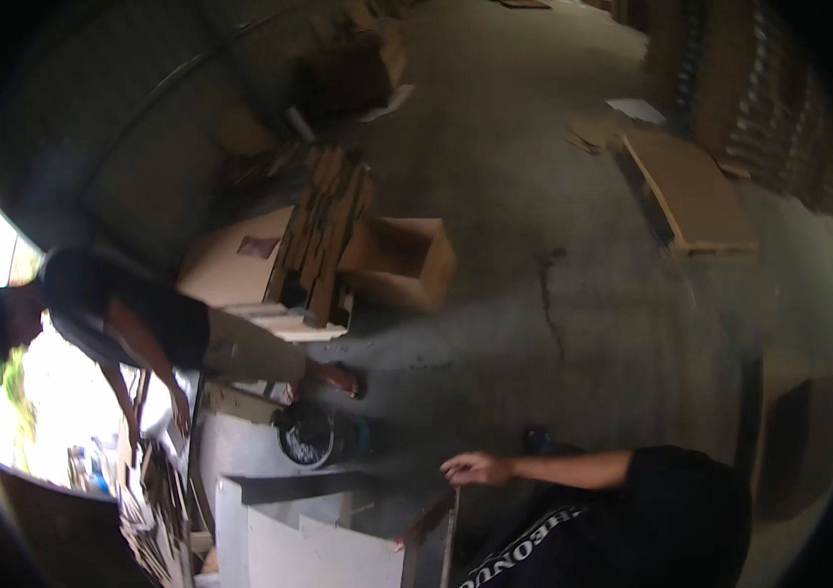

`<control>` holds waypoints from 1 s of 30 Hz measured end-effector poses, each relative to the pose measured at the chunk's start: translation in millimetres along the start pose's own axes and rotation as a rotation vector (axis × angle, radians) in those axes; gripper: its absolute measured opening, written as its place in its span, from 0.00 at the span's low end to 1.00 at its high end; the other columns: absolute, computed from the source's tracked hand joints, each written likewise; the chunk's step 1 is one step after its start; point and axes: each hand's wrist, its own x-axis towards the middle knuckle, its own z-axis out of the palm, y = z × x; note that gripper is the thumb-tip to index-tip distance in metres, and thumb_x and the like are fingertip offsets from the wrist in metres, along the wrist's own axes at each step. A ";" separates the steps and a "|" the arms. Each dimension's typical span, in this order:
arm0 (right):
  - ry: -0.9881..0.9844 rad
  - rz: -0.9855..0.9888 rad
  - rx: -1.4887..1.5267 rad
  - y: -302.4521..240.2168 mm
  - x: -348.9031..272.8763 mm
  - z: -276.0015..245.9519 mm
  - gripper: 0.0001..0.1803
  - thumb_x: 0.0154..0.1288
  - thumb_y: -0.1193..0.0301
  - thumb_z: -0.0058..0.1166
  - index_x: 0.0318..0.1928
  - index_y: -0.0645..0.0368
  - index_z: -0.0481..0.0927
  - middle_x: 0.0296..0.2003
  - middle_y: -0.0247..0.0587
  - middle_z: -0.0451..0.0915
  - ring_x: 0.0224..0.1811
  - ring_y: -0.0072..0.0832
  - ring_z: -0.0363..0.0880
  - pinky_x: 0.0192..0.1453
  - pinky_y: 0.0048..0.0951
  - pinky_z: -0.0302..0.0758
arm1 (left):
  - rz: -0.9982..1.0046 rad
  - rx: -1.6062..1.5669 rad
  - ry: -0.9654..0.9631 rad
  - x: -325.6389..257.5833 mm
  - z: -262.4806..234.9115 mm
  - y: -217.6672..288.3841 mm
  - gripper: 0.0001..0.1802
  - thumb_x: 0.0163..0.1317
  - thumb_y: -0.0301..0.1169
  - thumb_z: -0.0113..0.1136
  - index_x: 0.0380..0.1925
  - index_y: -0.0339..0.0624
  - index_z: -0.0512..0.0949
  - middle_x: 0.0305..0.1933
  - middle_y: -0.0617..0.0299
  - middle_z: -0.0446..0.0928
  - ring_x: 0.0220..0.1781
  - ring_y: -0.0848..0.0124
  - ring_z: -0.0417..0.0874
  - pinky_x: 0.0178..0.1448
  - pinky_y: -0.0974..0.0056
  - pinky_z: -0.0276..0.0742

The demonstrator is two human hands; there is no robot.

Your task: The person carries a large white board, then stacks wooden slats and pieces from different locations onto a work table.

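My right hand [476, 468] reaches out from a black sleeve at the lower right. Its fingers are loosely stretched, and no held thing shows in them. Below it stands the narrow upright edge of a panel. At the bottom, a large pale sheet [323, 557] has raised edges and flaps like a carton. A small reddish patch on its right corner may be fingertips of my left hand [400, 544], but dimness and blur hide the rest. Just beyond the sheet stands a dark round bucket [307, 437] with greyish contents.
Another person [132, 314] bends over stacked cardboard scraps [154, 510] at the left, hands lowered. Behind are a stack of flat cardboard [323, 225] and an open carton [416, 260]. A cardboard-topped pallet [690, 186] lies far right, and another dark carton [798, 436] stands at right.
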 end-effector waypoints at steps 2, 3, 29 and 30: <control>0.269 -0.084 0.077 -6.8 -40.8 -64.4 0.23 0.65 0.65 0.46 0.57 0.62 0.63 0.49 0.40 0.71 0.54 0.24 0.68 0.55 0.25 0.66 | 0.132 -0.101 -0.195 -3.2 49.9 70.4 0.23 0.54 0.31 0.53 0.49 0.30 0.66 0.50 0.46 0.65 0.52 0.54 0.67 0.54 0.55 0.66; 0.270 -0.096 0.058 -25.1 -58.2 -95.0 0.23 0.65 0.65 0.46 0.57 0.62 0.63 0.49 0.40 0.71 0.54 0.24 0.68 0.55 0.25 0.66 | 0.172 -0.170 -0.280 -9.6 71.0 111.9 0.23 0.54 0.30 0.53 0.49 0.30 0.66 0.50 0.45 0.65 0.52 0.54 0.67 0.53 0.54 0.66; 1.787 0.351 0.705 46.0 -211.6 -731.2 0.12 0.58 0.66 0.50 0.40 0.60 0.72 0.26 0.38 0.73 0.32 0.30 0.72 0.35 0.32 0.70 | 0.382 -0.438 -1.082 7.1 673.7 704.7 0.21 0.48 0.33 0.60 0.44 0.44 0.72 0.42 0.52 0.72 0.46 0.55 0.71 0.48 0.57 0.69; 1.793 0.460 0.772 46.8 -207.5 -733.7 0.12 0.58 0.66 0.49 0.39 0.59 0.72 0.26 0.38 0.73 0.32 0.30 0.72 0.35 0.32 0.70 | 0.415 -0.419 -1.087 12.9 697.1 722.6 0.20 0.48 0.33 0.61 0.44 0.44 0.72 0.42 0.52 0.72 0.46 0.55 0.71 0.48 0.56 0.69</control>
